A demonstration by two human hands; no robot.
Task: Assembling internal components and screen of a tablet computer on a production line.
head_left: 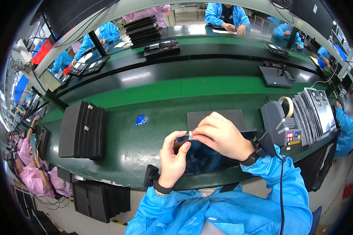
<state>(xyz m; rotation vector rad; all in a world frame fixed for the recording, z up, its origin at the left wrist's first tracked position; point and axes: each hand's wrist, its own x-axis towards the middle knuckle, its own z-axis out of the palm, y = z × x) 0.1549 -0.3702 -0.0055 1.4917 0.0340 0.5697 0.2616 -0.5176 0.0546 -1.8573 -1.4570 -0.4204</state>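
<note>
My left hand [173, 161] is closed, its thumb and fingers curled around a dark area at the upper left of a dark glossy flat panel [213, 161]; what it grips there is hard to make out. My right hand [219, 135] reaches over the panel with its fingertips pinched together. A small whitish piece [190, 135] shows between the fingertips of both hands, pinched on the right side. The panel lies in front of me near the table's front edge. Behind it a flat dark grey pad [235, 116] is partly covered by my right hand.
Black padded slabs [76, 131] stand at left on the green table [125, 164]. Small blue bits [141, 119] lie beyond them. At right are a grey device with buttons [276, 121], a tape roll [287, 106] and wrapped panels [315, 111]. Co-workers sit across a line carrying black units [162, 47].
</note>
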